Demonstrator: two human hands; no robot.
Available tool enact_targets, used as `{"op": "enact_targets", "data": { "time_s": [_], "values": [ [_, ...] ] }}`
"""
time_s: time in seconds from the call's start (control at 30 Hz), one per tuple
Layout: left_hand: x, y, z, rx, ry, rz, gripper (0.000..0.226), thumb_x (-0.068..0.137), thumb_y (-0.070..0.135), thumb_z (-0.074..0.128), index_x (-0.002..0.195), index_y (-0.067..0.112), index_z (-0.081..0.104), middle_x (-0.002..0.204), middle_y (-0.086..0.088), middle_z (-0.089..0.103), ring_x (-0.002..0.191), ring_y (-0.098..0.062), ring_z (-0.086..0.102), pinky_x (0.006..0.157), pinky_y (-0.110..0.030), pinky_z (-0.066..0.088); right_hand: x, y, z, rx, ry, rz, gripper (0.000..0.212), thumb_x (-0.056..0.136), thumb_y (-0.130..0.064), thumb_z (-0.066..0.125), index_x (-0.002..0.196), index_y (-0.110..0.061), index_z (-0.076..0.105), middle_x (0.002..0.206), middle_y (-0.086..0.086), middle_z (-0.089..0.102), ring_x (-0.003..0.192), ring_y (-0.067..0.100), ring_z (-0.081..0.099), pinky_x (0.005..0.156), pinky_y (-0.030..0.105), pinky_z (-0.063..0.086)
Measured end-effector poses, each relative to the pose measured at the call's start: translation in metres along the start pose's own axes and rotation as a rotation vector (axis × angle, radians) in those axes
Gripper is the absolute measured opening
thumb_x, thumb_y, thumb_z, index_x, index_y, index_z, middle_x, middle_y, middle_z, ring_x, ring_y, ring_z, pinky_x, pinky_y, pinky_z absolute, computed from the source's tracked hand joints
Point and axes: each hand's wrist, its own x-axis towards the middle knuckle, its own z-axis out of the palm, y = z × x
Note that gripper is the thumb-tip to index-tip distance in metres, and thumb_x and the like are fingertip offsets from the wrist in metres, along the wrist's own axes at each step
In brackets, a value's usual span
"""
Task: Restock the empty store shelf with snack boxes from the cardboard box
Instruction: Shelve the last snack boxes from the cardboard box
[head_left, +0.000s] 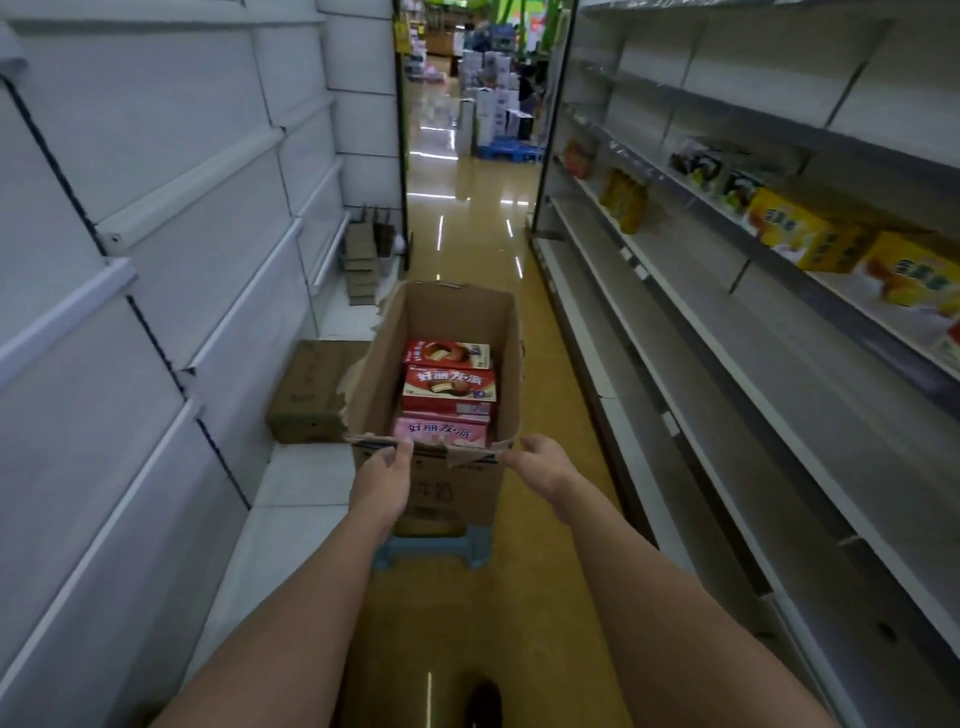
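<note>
An open cardboard box (387, 358) stands in the aisle on a blue plastic stool (431, 553). Inside it lie two red snack boxes (449, 387) and a pink one (441, 432) nearest me. My left hand (382, 475) pinches the box's near rim at its left corner. My right hand (543, 465) pinches the same rim at its right corner. The long shelf unit (727, 332) on the right is mostly bare, with yellow snack boxes (810, 236) on an upper level.
White shelving panels (156, 260) line the left side. A closed carton (311, 389) and folded cardboard (361, 260) sit on the low left base. Orange bottles (623, 200) stand on the right shelf. The glossy aisle floor (467, 234) runs ahead to stacked goods.
</note>
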Motion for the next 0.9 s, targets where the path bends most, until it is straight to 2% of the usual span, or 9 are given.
{"op": "enact_targets", "data": {
  "time_s": [0.13,0.23,0.3,0.4,0.53,0.6,0.67,0.77,0.9],
  "values": [
    [0.044,0.005,-0.004,0.011,0.049,-0.026,0.046,0.098,0.051,0.033,0.111,0.015,0.059,0.112,-0.011,0.063,0.104,-0.03,0.058,0.095,-0.045,0.048,0.06,-0.017,0.012,0.023,-0.077,-0.015,0.042,0.089,-0.022,0.063,0.128,-0.012,0.052,0.126,0.004,0.06,0.114,0.021,0.056,0.102,0.039,0.044],
    [0.079,0.014,-0.001,0.011,0.086,-0.043,0.045,0.099,0.049,0.033,0.12,0.015,0.055,0.113,-0.009,0.059,0.109,-0.029,0.055,0.096,-0.043,0.046,0.11,-0.029,0.014,0.019,-0.105,0.003,0.056,0.089,-0.021,0.063,0.14,-0.011,0.04,0.133,0.006,0.054,0.122,0.025,0.052,0.103,0.04,0.044],
    [0.101,0.021,0.003,0.022,0.1,-0.047,0.045,0.1,0.046,0.032,0.123,0.013,0.053,0.106,-0.004,0.053,0.108,-0.027,0.053,0.095,-0.04,0.044,0.142,-0.034,0.015,0.02,-0.135,0.018,0.062,0.087,-0.023,0.064,0.143,-0.013,0.037,0.138,0.007,0.05,0.124,0.027,0.05,0.104,0.043,0.044],
    [0.138,0.025,0.014,0.049,0.103,-0.095,0.041,0.1,0.045,0.033,0.118,0.014,0.053,0.1,-0.001,0.047,0.107,-0.026,0.052,0.098,-0.041,0.043,0.191,-0.03,0.018,0.049,-0.185,0.055,0.061,0.085,-0.022,0.065,0.14,-0.014,0.041,0.135,0.008,0.053,0.121,0.028,0.053,0.102,0.047,0.045],
    [0.185,0.02,0.035,0.102,0.066,-0.155,0.032,0.098,0.051,0.034,0.094,0.026,0.053,0.089,0.005,0.054,0.112,-0.028,0.056,0.107,-0.053,0.034,0.242,-0.023,0.019,0.066,-0.236,0.121,0.068,0.081,-0.026,0.07,0.141,-0.014,0.04,0.137,0.009,0.052,0.123,0.03,0.051,0.103,0.048,0.044],
    [0.201,0.017,0.042,0.13,0.049,-0.182,0.036,0.099,0.049,0.034,0.107,0.021,0.054,0.095,0.002,0.06,0.109,-0.025,0.056,0.105,-0.046,0.036,0.256,-0.021,0.02,0.035,-0.245,0.145,0.067,0.082,-0.029,0.07,0.141,-0.015,0.04,0.139,0.007,0.049,0.125,0.029,0.049,0.104,0.048,0.043],
    [0.218,0.012,0.05,0.132,0.032,-0.199,0.045,0.1,0.046,0.034,0.125,0.013,0.051,0.108,-0.005,0.063,0.105,-0.023,0.058,0.095,-0.038,0.044,0.27,-0.019,0.022,0.006,-0.243,0.175,0.064,0.085,-0.029,0.067,0.142,-0.017,0.039,0.141,0.006,0.048,0.125,0.027,0.049,0.103,0.042,0.043],
    [0.246,-0.001,0.061,0.154,-0.002,-0.226,0.052,0.099,0.047,0.036,0.135,0.011,0.046,0.115,-0.011,0.063,0.101,-0.024,0.062,0.087,-0.04,0.052,0.293,-0.006,0.03,-0.013,-0.279,0.209,0.057,0.09,-0.022,0.063,0.141,-0.014,0.039,0.14,0.007,0.047,0.122,0.026,0.051,0.094,0.033,0.046],
    [0.284,-0.025,0.073,0.227,-0.057,-0.295,0.054,0.099,0.045,0.038,0.141,0.011,0.038,0.126,-0.013,0.057,0.112,-0.028,0.057,0.091,-0.04,0.049,0.324,0.007,0.05,0.023,-0.313,0.279,0.056,0.089,-0.021,0.065,0.138,-0.012,0.04,0.133,0.01,0.054,0.112,0.026,0.058,0.089,0.034,0.051]
  ]
}}
